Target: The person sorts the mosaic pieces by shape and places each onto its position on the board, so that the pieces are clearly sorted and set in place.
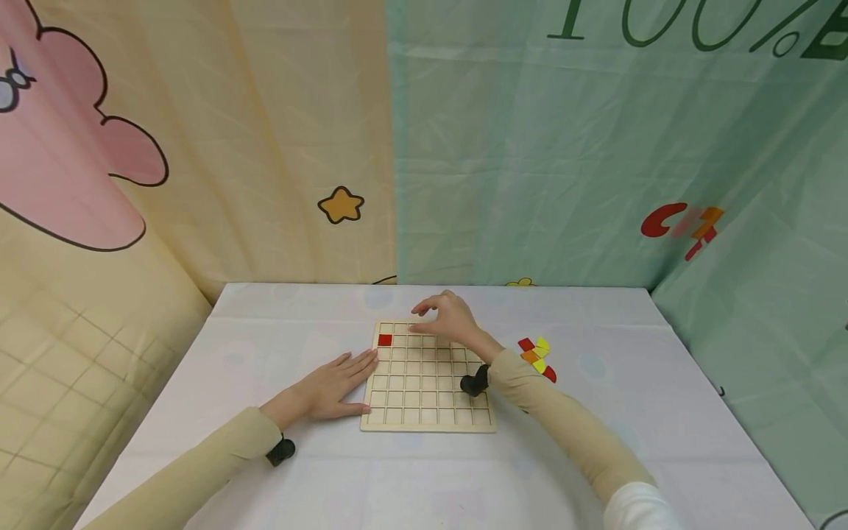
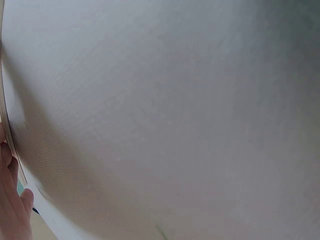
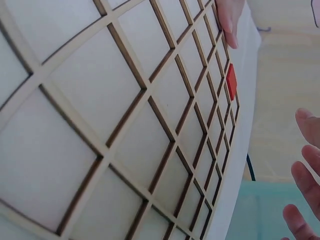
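Note:
A wooden grid board (image 1: 429, 427) lies on the table, divided into small square cells by thin raised strips. One red square tile (image 1: 385, 340) sits in a cell near its far left corner. My left hand (image 1: 334, 386) rests palm down at the left side, its fingertips and thumb on the board's edge. Over the far part of the board hovers my right hand (image 1: 452, 318), thumb and fingers spread apart with nothing between them. The right wrist view shows those right-hand fingers (image 3: 305, 182) apart at the right edge, beyond the grid and the red tile (image 3: 231, 82).
Right of the board, partly beside my right forearm, lies a loose cluster of red, orange and yellow tiles (image 1: 539, 355). A white cloth covers the table (image 1: 298, 486). Printed curtains (image 1: 503, 169) hang behind it and along both sides.

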`<state>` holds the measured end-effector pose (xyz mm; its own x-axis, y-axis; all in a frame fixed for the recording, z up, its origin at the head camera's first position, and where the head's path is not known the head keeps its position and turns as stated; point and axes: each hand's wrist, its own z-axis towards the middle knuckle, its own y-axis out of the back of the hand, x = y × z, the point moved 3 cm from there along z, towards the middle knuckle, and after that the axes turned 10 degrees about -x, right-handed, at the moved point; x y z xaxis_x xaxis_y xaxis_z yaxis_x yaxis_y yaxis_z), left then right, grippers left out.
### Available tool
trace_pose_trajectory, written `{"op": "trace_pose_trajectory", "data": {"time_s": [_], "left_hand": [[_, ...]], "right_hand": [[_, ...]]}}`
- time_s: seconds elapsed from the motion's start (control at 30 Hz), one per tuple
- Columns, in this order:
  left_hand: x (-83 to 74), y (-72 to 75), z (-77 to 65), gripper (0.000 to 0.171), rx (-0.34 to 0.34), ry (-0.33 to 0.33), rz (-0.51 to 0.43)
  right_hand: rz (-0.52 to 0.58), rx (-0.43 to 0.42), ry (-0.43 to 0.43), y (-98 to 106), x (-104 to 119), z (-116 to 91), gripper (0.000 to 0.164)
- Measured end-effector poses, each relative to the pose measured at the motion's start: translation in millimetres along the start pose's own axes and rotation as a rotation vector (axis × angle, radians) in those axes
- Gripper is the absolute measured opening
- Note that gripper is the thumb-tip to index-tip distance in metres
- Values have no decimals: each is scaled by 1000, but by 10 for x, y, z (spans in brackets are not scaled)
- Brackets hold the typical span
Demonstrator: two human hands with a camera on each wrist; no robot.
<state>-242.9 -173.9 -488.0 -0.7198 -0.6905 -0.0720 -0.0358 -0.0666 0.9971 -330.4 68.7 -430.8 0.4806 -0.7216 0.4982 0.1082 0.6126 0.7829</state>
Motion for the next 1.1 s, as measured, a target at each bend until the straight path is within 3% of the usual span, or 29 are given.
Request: {"op": "trace_pose_trajectory", "data": {"time_s": [0.73, 1.1], "left_hand": [[-13, 20, -10, 90, 6, 4, -3], [-13, 23, -24, 90, 3, 7, -2]], "right_hand": [[-41, -106, 7, 533, -464, -291, 40], [-55, -114, -22, 740, -673, -422, 39]]}}
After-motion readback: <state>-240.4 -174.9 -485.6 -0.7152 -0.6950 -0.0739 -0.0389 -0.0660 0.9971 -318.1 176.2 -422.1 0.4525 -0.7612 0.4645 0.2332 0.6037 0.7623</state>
